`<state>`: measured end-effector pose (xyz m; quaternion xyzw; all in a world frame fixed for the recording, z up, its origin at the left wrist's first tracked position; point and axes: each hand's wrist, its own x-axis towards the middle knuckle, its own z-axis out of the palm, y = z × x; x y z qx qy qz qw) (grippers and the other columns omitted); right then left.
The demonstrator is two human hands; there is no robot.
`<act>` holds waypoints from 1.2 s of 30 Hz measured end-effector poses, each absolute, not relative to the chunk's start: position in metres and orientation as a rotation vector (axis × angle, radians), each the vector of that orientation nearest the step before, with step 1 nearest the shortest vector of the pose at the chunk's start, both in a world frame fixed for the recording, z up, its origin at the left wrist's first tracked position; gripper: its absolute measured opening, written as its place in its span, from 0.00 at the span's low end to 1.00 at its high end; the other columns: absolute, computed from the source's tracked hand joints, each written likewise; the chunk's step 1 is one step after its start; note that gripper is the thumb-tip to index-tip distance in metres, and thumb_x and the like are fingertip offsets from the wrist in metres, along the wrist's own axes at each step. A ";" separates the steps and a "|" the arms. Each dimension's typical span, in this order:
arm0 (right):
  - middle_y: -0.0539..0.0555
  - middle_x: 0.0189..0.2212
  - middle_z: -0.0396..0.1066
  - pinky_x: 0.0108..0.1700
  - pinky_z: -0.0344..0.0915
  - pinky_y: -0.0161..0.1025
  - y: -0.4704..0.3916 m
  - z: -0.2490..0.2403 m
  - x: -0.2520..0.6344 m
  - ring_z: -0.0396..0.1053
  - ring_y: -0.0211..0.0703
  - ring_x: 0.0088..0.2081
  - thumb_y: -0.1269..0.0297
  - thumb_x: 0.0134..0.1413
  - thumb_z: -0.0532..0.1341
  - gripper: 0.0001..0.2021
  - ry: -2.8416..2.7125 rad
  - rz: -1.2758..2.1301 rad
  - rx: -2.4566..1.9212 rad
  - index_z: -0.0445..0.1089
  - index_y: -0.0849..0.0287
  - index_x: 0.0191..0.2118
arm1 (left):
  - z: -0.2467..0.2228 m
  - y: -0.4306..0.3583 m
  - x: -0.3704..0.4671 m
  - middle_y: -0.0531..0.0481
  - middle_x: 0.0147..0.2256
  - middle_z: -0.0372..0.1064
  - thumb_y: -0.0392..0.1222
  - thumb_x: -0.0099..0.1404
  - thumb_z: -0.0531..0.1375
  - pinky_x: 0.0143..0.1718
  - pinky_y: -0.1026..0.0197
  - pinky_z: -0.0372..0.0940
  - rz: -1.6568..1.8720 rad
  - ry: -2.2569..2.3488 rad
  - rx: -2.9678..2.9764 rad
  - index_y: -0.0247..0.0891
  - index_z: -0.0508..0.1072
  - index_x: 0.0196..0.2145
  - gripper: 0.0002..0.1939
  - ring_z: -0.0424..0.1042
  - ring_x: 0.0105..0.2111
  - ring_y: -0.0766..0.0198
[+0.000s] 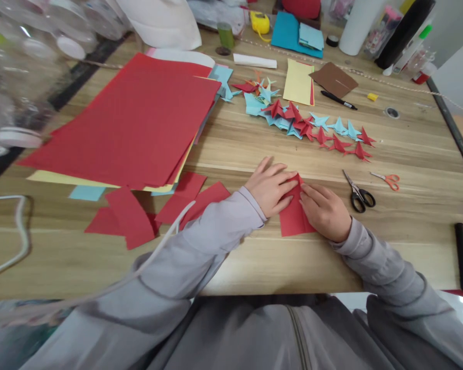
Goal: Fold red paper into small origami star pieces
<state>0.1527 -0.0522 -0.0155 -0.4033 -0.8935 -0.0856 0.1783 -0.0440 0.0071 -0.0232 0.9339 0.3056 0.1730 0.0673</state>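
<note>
A piece of red paper (293, 218) with a lengthwise fold line lies on the table in front of me. My left hand (269, 187) rests on its upper left part, fingers stretched out and somewhat spread. On the right side, my right hand (326, 209) has its fingers pressed together at the paper's edge near the top corner; its thumb is hidden. Black-handled scissors (358, 192) and small orange-handled scissors (388, 179) lie to the right of my right hand. Left of my left wrist are several loose red paper pieces (133, 218).
A stack of large red sheets (139, 118) covers the left of the table. Folded red and light blue paper cranes (293, 115) lie beyond my hands. Further back are a black pen (338, 100), brown paper (334, 79) and a yellow tape measure (260, 23). A white cable (165, 239) crosses my left sleeve.
</note>
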 end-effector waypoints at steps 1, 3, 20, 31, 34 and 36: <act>0.64 0.44 0.74 0.46 0.71 0.46 -0.053 -0.016 0.152 0.70 0.50 0.46 0.72 0.62 0.51 0.13 -2.519 -0.232 -1.135 0.74 0.65 0.41 | -0.023 0.007 -0.044 0.44 0.55 0.67 0.46 0.64 0.52 0.61 0.33 0.41 0.524 0.930 2.810 0.39 0.69 0.55 0.23 0.60 0.57 0.46; 0.65 0.44 0.74 0.48 0.71 0.47 -0.054 -0.015 0.150 0.70 0.51 0.47 0.71 0.61 0.53 0.13 -2.505 -0.209 -1.126 0.74 0.67 0.42 | -0.023 0.007 -0.043 0.44 0.55 0.68 0.46 0.65 0.52 0.61 0.33 0.42 0.526 0.942 2.810 0.39 0.64 0.58 0.25 0.60 0.56 0.47; 0.62 0.50 0.73 0.52 0.70 0.50 -0.047 -0.012 0.164 0.69 0.50 0.53 0.71 0.60 0.53 0.13 -2.416 0.098 -1.168 0.73 0.62 0.46 | -0.027 0.006 -0.043 0.43 0.60 0.60 0.46 0.65 0.53 0.60 0.33 0.44 0.495 0.953 2.861 0.45 0.68 0.56 0.22 0.59 0.57 0.48; 0.63 0.51 0.72 0.52 0.70 0.50 -0.048 -0.014 0.165 0.68 0.51 0.54 0.72 0.61 0.53 0.14 -2.466 0.051 -1.184 0.73 0.63 0.47 | -0.022 0.006 -0.042 0.46 0.57 0.65 0.49 0.67 0.51 0.60 0.31 0.40 0.410 0.975 2.829 0.42 0.65 0.58 0.24 0.59 0.57 0.47; 0.63 0.51 0.71 0.52 0.69 0.50 -0.048 -0.015 0.165 0.68 0.51 0.54 0.72 0.61 0.53 0.14 -2.464 0.061 -1.197 0.73 0.62 0.48 | -0.021 0.006 -0.042 0.43 0.57 0.64 0.50 0.66 0.52 0.60 0.32 0.42 0.418 1.000 2.816 0.42 0.65 0.58 0.24 0.59 0.57 0.47; 0.63 0.51 0.72 0.52 0.70 0.50 -0.048 -0.015 0.165 0.68 0.51 0.54 0.72 0.61 0.53 0.14 -2.465 0.053 -1.199 0.73 0.62 0.47 | -0.021 0.006 -0.042 0.41 0.58 0.63 0.50 0.66 0.52 0.60 0.32 0.43 0.418 1.007 2.813 0.41 0.66 0.58 0.25 0.59 0.57 0.47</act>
